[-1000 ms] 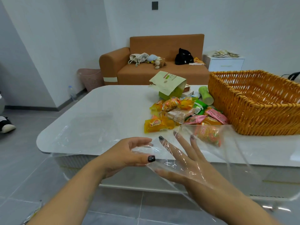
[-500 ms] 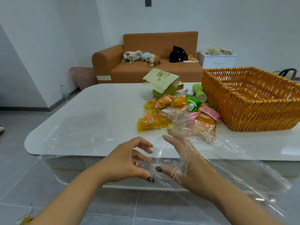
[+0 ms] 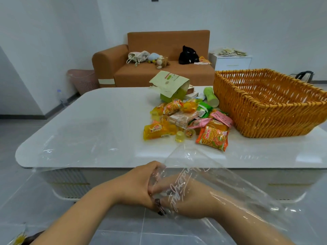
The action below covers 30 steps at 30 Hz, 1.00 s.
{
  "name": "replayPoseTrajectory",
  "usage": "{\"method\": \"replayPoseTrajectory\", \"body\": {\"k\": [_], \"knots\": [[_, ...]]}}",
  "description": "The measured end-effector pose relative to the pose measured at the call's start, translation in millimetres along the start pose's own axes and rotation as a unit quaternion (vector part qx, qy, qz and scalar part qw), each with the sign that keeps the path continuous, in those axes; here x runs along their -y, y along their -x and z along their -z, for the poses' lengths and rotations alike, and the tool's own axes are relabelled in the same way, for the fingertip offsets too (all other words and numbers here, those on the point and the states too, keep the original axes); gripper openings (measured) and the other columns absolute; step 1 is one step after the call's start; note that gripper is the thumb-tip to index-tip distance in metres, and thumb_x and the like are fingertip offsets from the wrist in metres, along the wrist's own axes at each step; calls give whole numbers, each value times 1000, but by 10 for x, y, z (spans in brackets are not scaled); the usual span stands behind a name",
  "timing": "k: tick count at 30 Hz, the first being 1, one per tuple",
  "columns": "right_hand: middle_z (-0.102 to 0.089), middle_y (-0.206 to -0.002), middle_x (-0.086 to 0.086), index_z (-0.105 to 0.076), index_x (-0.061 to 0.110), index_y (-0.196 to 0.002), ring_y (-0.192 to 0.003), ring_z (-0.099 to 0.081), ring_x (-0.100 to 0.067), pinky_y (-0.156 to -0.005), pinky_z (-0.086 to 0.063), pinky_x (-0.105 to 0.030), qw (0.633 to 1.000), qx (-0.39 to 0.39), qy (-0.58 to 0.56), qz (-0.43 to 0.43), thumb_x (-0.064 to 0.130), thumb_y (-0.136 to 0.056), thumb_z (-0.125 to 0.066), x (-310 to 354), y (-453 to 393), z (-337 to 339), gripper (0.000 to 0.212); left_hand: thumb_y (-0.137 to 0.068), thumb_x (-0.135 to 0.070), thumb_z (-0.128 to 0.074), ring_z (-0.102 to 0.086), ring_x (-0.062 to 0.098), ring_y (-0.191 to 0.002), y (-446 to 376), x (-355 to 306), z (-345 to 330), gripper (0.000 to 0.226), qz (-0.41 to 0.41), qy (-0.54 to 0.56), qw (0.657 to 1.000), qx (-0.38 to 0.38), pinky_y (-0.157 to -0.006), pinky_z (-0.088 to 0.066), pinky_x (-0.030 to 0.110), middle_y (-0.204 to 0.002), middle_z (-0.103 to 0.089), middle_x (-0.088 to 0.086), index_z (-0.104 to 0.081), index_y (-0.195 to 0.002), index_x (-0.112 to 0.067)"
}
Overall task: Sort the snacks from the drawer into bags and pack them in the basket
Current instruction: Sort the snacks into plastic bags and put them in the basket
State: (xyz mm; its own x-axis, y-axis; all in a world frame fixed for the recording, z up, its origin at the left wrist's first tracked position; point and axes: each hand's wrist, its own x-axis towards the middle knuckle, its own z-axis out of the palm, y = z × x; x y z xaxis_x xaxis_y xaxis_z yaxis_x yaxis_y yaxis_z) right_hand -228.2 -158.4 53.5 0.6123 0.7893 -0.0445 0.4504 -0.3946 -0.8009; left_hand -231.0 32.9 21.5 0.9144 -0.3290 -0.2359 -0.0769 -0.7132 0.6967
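Snack packets lie heaped at centre frame on our white desk; our left hand and right hand grip a clear plastic bag.

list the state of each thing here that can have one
clear plastic bag: held by both hands, right forearm inside it
left hand: grips the bag's edge
right hand: inside the bag, fingers curled
wicker basket: upright on the table, looks empty
snack pile: loose on the table
green carton: flap open
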Motion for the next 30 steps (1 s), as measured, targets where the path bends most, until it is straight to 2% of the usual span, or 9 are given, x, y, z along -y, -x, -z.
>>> {"method": "replayPoseTrajectory", "body": {"k": [4,8,11,13,16,19,22,26,30], "knots": [[-67,-104,9,-69,32,-102,-98,-62,-12,-91,-51,-34,994,58,82,-53,27,-87,-63,-1,-6,46,17,-56,-38,-93,-59,-7,-85,6,-51,-74,71,2,-44,999,31,-68,-46,13,-99,-58,-22,-40,-102,-42],[-65,-93,19,-71,33,-97,-92,-61,-6,-87,-51,-30,988,75,105,-80,31,-85,-64,40,-19,145,14,-62,-34,-90,-55,-6,-66,-18,-121,-199,63,10,-42,998,42,-56,-41,13,-90,-58,-12,-37,-95,-31],[-68,-92,15,-71,26,-103,-85,-62,-4,-83,-55,-29,995,61,47,-69,21,-89,-62,48,-33,286,18,-63,-29,-90,-54,-2,-55,-46,-131,-155,63,22,0,1000,-13,-50,-45,21,-83,-60,-5,-37,-97,-26],[-71,-101,5,-69,21,-112,-88,-66,-11,-83,-57,-33,996,3,-17,-86,17,-91,-61,20,-18,392,23,-63,-28,-90,-54,2,-52,-55,-102,-85,64,32,23,997,-60,-48,-47,24,-79,-63,0,-36,-98,-26],[-73,-102,6,-68,24,-111,-89,-68,-7,-79,-57,-22,980,-110,-110,-126,17,-92,-60,-45,66,615,22,-63,-22,-90,-56,11,-48,-76,-9,47,65,70,72,983,-154,-45,-48,27,-82,-64,6,-38,-100,-26],[-74,-87,-2,-72,17,-93,-69,-69,-8,-61,-56,-23,924,-324,-147,-140,8,-90,-60,-202,110,896,15,-65,-24,-89,-59,10,-47,-91,83,163,64,117,105,956,-247,-44,-47,26,-87,-65,7,-38,-102,-25],[-70,-90,-3,-69,19,-90,-83,-66,-20,-76,-58,-42,849,-485,-88,-192,12,-84,-65,-574,58,1087,11,-66,-29,-89,-59,7,-46,-104,121,221,70,141,162,926,-311,-44,-45,23,-89,-67,6,-39,-114,-18],[-58,-118,-12,-53,9,-124,-97,-57,-26,-85,-52,-45,800,-496,-132,-312,23,-79,-73,-991,-73,1172,51,-70,-27,-87,-63,7,-49,-166,45,206,73,131,244,901,-334,-46,-44,22,-100,-66,6,-37,-122,-18],[-52,-107,-12,-39,2,-135,-75,-46,-22,-61,-42,-38,776,-498,-183,-341,25,-78,-77,-1188,-235,1184,72,-70,-23,-87,-68,12,-55,-207,8,178,75,128,258,903,-320,-45,-44,22,-101,-68,2,-35,-123,-19]]}}
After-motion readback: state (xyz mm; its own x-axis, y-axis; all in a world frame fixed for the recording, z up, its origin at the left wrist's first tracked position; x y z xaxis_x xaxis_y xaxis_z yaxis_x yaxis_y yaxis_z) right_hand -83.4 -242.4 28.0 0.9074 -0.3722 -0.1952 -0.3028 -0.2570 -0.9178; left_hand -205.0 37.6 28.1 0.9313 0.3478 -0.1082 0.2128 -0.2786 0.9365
